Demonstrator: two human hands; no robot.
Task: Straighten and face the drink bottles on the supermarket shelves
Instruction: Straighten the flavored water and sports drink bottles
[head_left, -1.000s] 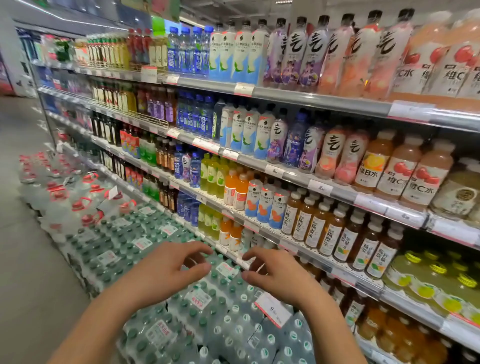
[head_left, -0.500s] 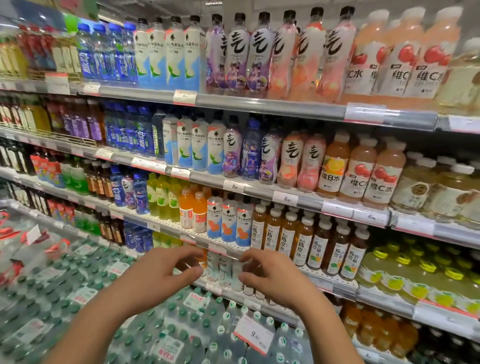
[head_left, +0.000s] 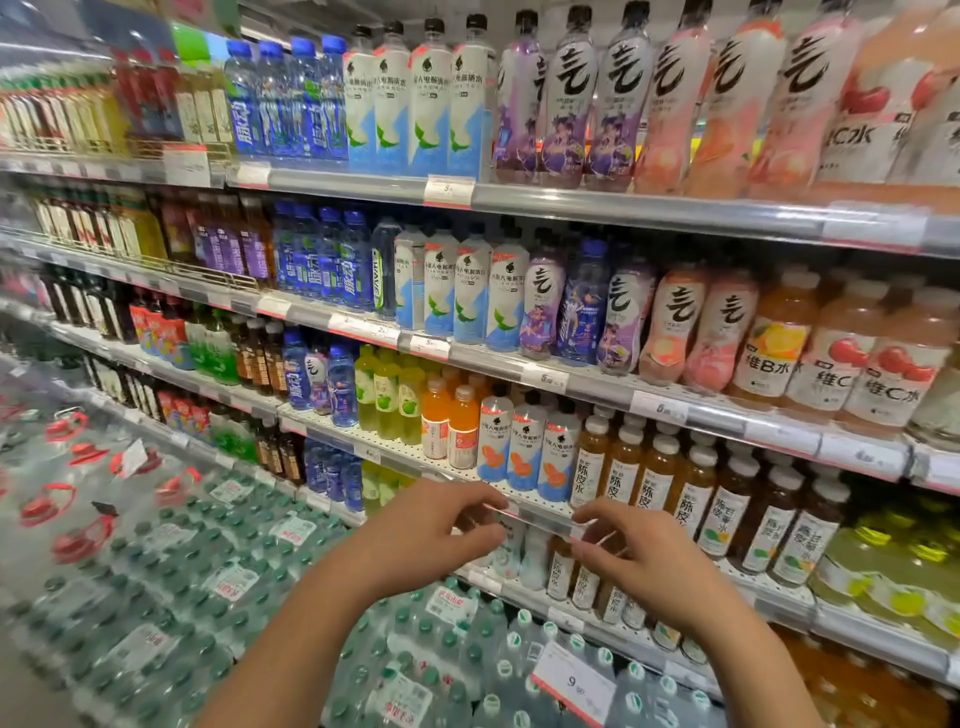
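Note:
Rows of drink bottles fill the shelves ahead. My left hand (head_left: 434, 535) and my right hand (head_left: 641, 558) hover side by side in front of the clear price rail (head_left: 537, 519) of the third shelf, fingers loosely curled, thumbs under forefingers, nothing in them. Just above the hands stand white bottles with orange fruit labels (head_left: 524, 447) and brown tea bottles (head_left: 623, 467). Below the rail, between the hands, pale bottles (head_left: 524, 553) and more brown bottles (head_left: 563, 571) stand on the lower shelf, partly hidden by my fingers.
Shrink-wrapped packs of green-capped water (head_left: 208, 587) are stacked low at the left and front, with a price card (head_left: 571, 683) on them. Big water jugs with red handles (head_left: 78, 467) lie further left. Yellow-green bottles (head_left: 883, 577) stand at the right.
The view has swung right and closer to the shelves. Both hands rose from over the water packs to the third shelf's price rail, keeping the same loosely curled pose.

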